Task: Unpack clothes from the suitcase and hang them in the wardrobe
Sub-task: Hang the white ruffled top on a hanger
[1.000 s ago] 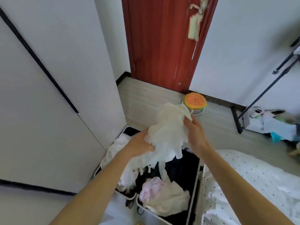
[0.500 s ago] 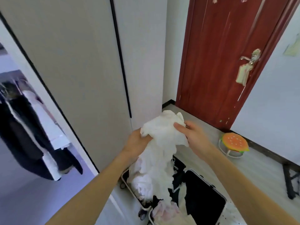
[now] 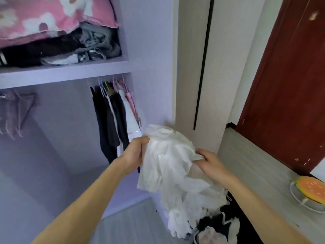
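Observation:
A crumpled white garment (image 3: 168, 162) hangs in front of me, held up at chest height. My left hand (image 3: 133, 154) grips its upper left edge, and my right hand (image 3: 209, 162) pinches its right side. The garment's lacy lower part trails down to the open suitcase (image 3: 246, 217) at the bottom right, which holds dark and white clothes. The open wardrobe (image 3: 149, 67) fills the left half of the view. Dark and white clothes on coloured hangers (image 3: 112, 110) hang from its rail, just behind my left hand.
A shelf (image 3: 61, 71) above the rail carries folded dark clothes and a pink flowered quilt (image 3: 44, 16). A closed wardrobe door with a black handle strip (image 3: 202, 67) stands on the right, then a red-brown door (image 3: 290, 85). A burger-shaped stool (image 3: 309, 191) sits on the floor.
My view has swung left from the suitcase and door to the open wardrobe. Both hands have kept hold of the white garment and lifted it off the suitcase toward the wardrobe.

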Action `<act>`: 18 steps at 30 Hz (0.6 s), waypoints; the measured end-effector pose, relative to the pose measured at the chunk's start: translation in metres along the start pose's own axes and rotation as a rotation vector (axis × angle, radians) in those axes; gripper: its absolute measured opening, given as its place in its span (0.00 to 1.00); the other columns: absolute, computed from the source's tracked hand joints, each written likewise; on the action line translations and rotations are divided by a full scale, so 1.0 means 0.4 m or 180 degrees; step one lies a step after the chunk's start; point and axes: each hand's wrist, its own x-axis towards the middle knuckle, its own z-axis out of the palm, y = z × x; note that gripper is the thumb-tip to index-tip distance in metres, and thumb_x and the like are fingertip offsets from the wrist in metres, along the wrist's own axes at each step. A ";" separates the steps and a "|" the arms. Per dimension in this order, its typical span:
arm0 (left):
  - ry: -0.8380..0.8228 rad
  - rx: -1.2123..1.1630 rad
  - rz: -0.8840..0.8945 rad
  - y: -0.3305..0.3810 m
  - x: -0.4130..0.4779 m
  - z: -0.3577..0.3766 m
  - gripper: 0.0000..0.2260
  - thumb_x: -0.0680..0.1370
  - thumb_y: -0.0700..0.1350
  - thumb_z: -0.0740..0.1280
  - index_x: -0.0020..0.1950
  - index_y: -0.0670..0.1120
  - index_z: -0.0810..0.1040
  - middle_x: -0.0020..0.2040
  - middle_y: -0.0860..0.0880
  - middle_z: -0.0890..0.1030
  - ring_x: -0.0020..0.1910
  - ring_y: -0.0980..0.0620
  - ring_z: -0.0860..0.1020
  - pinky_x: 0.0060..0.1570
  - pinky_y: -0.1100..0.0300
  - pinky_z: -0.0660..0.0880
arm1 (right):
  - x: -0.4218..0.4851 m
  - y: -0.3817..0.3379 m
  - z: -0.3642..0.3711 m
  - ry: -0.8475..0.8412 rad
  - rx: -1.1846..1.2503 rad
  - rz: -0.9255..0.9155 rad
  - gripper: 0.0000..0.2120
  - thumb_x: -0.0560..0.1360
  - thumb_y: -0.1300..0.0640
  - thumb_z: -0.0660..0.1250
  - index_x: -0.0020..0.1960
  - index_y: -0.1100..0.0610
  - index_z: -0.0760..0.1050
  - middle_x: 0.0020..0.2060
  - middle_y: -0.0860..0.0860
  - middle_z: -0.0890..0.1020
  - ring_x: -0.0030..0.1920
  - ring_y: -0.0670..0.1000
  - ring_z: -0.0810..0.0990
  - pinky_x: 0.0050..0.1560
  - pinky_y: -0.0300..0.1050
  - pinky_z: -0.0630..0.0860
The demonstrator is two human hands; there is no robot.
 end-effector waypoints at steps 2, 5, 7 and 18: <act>0.0359 0.0019 0.0019 -0.006 -0.052 -0.116 0.10 0.77 0.40 0.57 0.38 0.40 0.74 0.32 0.47 0.76 0.30 0.49 0.73 0.34 0.59 0.69 | 0.011 -0.056 0.073 0.0137 -0.0098 -0.0137 0.07 0.78 0.57 0.67 0.50 0.46 0.79 0.46 0.47 0.84 0.49 0.48 0.81 0.48 0.39 0.74; 0.1029 0.0166 0.0025 -0.030 -0.112 -0.295 0.05 0.75 0.38 0.59 0.40 0.42 0.72 0.30 0.47 0.71 0.32 0.48 0.66 0.37 0.54 0.68 | 0.039 -0.162 0.195 0.0219 -0.0358 -0.0499 0.06 0.79 0.59 0.65 0.51 0.54 0.80 0.44 0.52 0.83 0.45 0.50 0.78 0.43 0.37 0.70; 0.1440 0.0533 -0.0096 -0.059 -0.139 -0.385 0.08 0.77 0.36 0.58 0.42 0.42 0.75 0.31 0.48 0.76 0.34 0.48 0.73 0.41 0.54 0.74 | 0.054 -0.237 0.259 0.0260 -0.0615 -0.0745 0.07 0.79 0.60 0.62 0.51 0.57 0.80 0.44 0.52 0.82 0.46 0.52 0.79 0.41 0.37 0.68; 0.0874 0.1860 0.0489 -0.016 -0.215 -0.551 0.32 0.74 0.55 0.74 0.74 0.57 0.64 0.68 0.55 0.67 0.65 0.56 0.66 0.59 0.61 0.66 | 0.118 -0.503 0.539 -0.0227 -0.1052 -0.1172 0.14 0.77 0.62 0.57 0.54 0.50 0.79 0.47 0.46 0.82 0.49 0.50 0.79 0.51 0.45 0.75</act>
